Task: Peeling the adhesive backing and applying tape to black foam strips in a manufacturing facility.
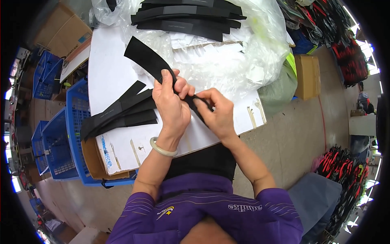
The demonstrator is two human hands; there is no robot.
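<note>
A long black fabric strip [145,58] is stretched between both my hands above the white board tabletop [106,53]. My left hand [170,95], with a pale bangle on its wrist, is closed around the strip's middle, thumb on top. Close beside it, my right hand [215,114] pinches the strip's lower end between thumb and fingers. To the left of my hands, several similar black strips [126,109] lie overlapping in a fan. Another stack of black strips [187,16], with grey label patches, rests at the far side on crumpled clear plastic.
Clear plastic sheeting [260,44] covers the far right of the board. Blue crates [76,134] and a cardboard box [94,158] stand at the left edge. A brown carton [307,76] sits on the floor at right, and black-and-red goods [339,175] are piled farther right.
</note>
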